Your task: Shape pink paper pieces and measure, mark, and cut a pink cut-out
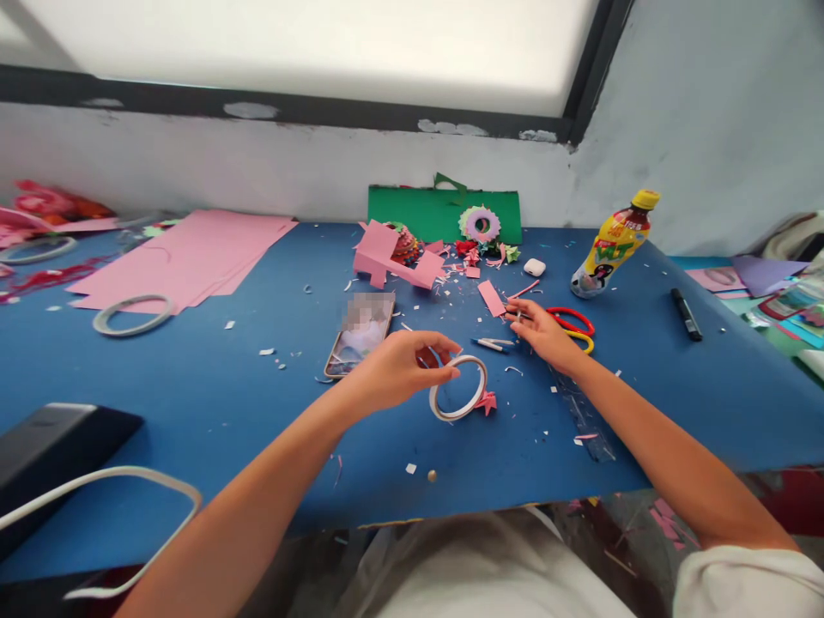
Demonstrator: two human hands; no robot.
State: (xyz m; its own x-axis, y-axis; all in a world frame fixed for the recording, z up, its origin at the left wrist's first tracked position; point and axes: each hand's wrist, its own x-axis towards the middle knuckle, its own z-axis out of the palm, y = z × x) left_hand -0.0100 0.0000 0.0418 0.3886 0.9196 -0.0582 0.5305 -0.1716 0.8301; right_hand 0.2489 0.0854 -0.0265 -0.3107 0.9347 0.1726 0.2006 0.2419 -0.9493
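Note:
In my left hand [418, 365], the thumb and fingers pinch the upper left rim of a roll of white tape [476, 397], tilted just above the table. Close behind its lower right edge lies a small pink paper star [487, 402]. My right hand [541, 333] is closed around the blade end of a pair of scissors, whose red and yellow handles [583, 322] stick out behind the hand. Just beyond its fingertips lies a pink paper strip [492, 298]. A blue and white pen-like tool [493, 345] rests between the two hands.
Paper scraps litter the blue table [289, 463]. A phone [360, 335] lies left of centre, with pink sheets [186, 257] and another tape roll [133, 316] farther left. Folded pink paper [396, 255] and green card [412, 206] are behind. A bottle [611, 249] and black marker [686, 315] are right.

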